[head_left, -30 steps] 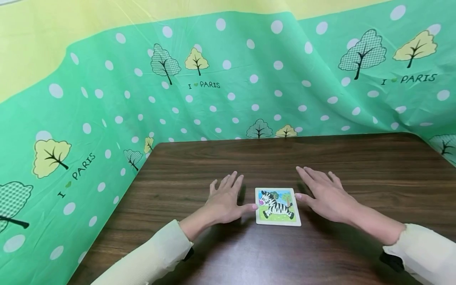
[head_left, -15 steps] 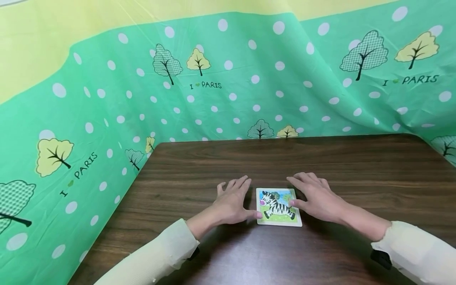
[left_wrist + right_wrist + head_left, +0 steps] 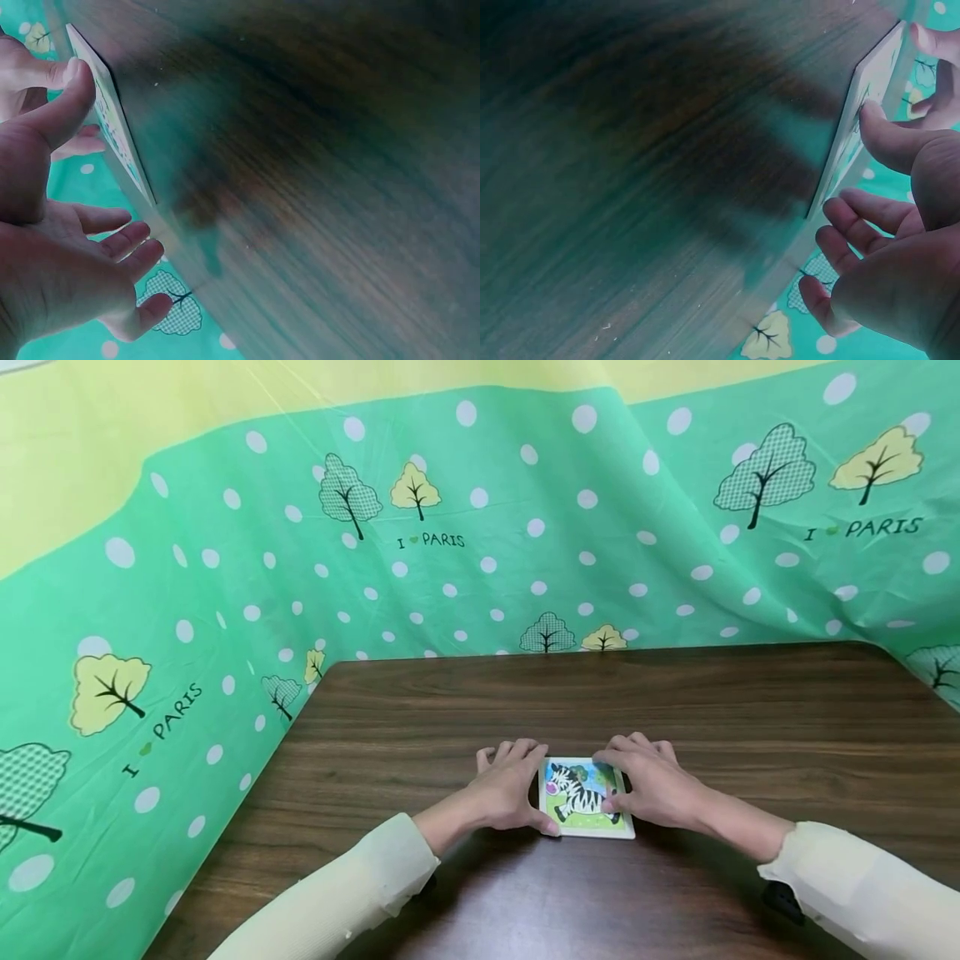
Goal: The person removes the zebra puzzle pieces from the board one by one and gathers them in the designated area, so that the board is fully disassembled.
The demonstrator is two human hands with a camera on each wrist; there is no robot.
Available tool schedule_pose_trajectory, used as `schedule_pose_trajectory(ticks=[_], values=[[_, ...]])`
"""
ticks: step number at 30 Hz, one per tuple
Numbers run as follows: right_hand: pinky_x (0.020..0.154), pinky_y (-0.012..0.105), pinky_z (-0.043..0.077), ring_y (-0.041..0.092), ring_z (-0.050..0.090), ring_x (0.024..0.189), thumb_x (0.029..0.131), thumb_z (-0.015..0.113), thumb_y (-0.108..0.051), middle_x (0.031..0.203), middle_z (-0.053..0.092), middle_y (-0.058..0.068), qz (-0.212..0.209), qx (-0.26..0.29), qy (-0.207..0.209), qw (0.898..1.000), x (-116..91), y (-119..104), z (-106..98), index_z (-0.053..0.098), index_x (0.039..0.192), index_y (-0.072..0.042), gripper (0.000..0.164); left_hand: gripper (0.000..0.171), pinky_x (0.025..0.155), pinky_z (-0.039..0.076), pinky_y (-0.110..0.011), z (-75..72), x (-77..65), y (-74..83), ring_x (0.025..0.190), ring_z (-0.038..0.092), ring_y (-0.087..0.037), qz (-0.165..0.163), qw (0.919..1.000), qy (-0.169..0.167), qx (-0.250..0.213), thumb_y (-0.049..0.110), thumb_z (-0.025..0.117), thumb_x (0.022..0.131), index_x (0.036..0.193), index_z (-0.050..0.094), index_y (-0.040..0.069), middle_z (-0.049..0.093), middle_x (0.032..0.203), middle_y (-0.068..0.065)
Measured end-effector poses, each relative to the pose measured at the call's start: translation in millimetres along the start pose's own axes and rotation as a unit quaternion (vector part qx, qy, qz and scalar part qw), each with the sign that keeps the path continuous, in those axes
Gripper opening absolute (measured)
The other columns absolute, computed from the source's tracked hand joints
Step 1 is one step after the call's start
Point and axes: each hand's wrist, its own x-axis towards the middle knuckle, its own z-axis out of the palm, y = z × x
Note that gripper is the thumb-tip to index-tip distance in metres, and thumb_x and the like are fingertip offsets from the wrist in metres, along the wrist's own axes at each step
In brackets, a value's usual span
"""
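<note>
A square zebra picture puzzle [image 3: 576, 814] with a white border lies flat on the table. My left hand [image 3: 504, 789] is at its left side, thumb at the near left corner and fingertips by the far left corner. On the other side, my right hand [image 3: 660, 787] reaches over the right edge, with its thumb over the picture and its index finger by the far right corner. Both wrist views show the puzzle [image 3: 120, 127] edge-on, with the fingers loosely bent around its sides. Whether the fingertips touch it is hard to tell.
The dark wood-grain table [image 3: 420, 702] extends around the puzzle on all sides. Behind and to the left hangs a green and yellow cloth [image 3: 450, 602] printed with dots and trees, meeting the table's edges.
Both hands have moved inward towards the puzzle. The left thumb has come to its near left corner, and the right thumb has moved over the picture. The puzzle stays in place.
</note>
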Motion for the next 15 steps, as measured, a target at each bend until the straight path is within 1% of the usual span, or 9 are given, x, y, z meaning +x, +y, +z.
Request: schedule_pose_trajectory(ticks=[9, 15], values=[[0.073, 0.04, 0.025, 0.021, 0.043, 0.092, 0.069, 0.086, -0.028, 0.102, 0.059, 0.004, 0.011, -0.004, 0.015, 1.0, 1.5, -0.4, 1.3, 0.067, 0.112, -0.004, 0.052, 0.106, 0.102, 0.025, -0.05, 1.4, 4.2, -0.9, 0.127, 0.035, -0.021, 0.011, 0.9997, -0.02, 0.013, 0.059, 0.082, 0.061, 0.147, 0.036, 0.017, 0.04, 0.144, 0.0], [0.073, 0.041, 0.025, 0.022, 0.042, 0.089, 0.067, 0.086, -0.028, 0.098, 0.059, 0.005, 0.022, -0.014, 0.024, 0.999, 2.1, -1.8, 1.9, 0.067, 0.109, -0.001, 0.054, 0.11, 0.102, 0.026, -0.049, 1.2, 4.8, -0.3, 0.126, 0.035, -0.021, 0.009, 0.9994, -0.028, 0.018, 0.061, 0.083, 0.059, 0.148, 0.036, 0.016, 0.038, 0.143, -0.001]])
